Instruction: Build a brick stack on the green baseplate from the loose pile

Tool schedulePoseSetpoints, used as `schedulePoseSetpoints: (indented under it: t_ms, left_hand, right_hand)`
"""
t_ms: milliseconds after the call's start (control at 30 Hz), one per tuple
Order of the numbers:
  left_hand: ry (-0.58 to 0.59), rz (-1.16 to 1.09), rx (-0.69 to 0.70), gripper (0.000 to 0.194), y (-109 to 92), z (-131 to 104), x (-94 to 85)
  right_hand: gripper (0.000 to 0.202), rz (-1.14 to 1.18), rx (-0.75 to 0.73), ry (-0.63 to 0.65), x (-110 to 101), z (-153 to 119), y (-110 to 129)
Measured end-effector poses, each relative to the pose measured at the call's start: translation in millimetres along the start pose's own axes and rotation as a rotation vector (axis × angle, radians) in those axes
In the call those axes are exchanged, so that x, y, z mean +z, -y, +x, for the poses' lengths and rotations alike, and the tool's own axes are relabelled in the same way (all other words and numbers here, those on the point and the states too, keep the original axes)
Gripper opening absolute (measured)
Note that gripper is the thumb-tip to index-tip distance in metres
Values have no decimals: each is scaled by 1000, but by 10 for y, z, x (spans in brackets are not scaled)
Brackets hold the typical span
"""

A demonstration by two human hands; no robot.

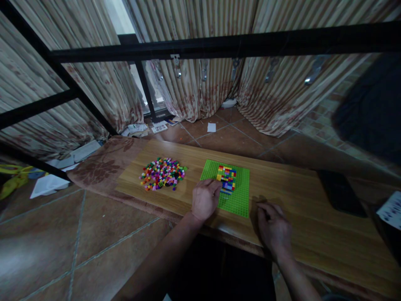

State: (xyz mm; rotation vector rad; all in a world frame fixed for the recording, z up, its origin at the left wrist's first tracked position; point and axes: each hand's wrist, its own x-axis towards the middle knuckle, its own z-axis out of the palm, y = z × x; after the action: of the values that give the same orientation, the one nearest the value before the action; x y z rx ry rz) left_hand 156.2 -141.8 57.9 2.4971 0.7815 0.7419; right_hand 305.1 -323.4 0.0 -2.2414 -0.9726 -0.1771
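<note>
A green studded baseplate (pixel 239 200) lies on the wooden board, with a block of toy bricks (pixel 228 175) in red, yellow, blue and white built on it. My left hand (pixel 205 198) reaches over the plate's left edge, thumb and fingers pinched together at the left side of the built bricks. Whatever the fingertips hold is too small or hidden to name. To the right of the plate, my right hand (pixel 275 228) rests on the board, fingers loosely bent, thumb a little apart, nothing visible in it. Left of the plate sits a pile of loose small bricks (pixel 163 173) in many colours.
The long wooden board (pixel 297 200) lies over a brown patterned cloth (pixel 103 167). A dark flat object (pixel 341 193) and a printed card (pixel 390 209) are at the right. Beyond stand a black metal frame (pixel 206 49) and striped curtains (pixel 200 92); papers lie on the tiled floor.
</note>
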Motion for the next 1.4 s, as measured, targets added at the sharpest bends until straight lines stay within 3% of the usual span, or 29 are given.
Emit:
schedulePoseSetpoints:
  t_ms: [200,667,933,1200,1400]
  left_hand:
    - [35,143,73,25,10,-15,-16]
    - [-25,239,237,25,45,-62,58]
    - [51,313,251,24,31,-40,17]
    - [-67,269,240,21,61,-63,39]
    - [-131,206,138,22,160,-163,-72]
  right_hand:
    - [33,8,-17,-8,2,-6,-11]
    - [33,-6,9,1,12,-10,-14]
    - [36,-35,11,7,1,-6,-1]
    - [35,-21,-6,-1,18,6,-28]
    - [36,-57,-21,-5,8,6,-34]
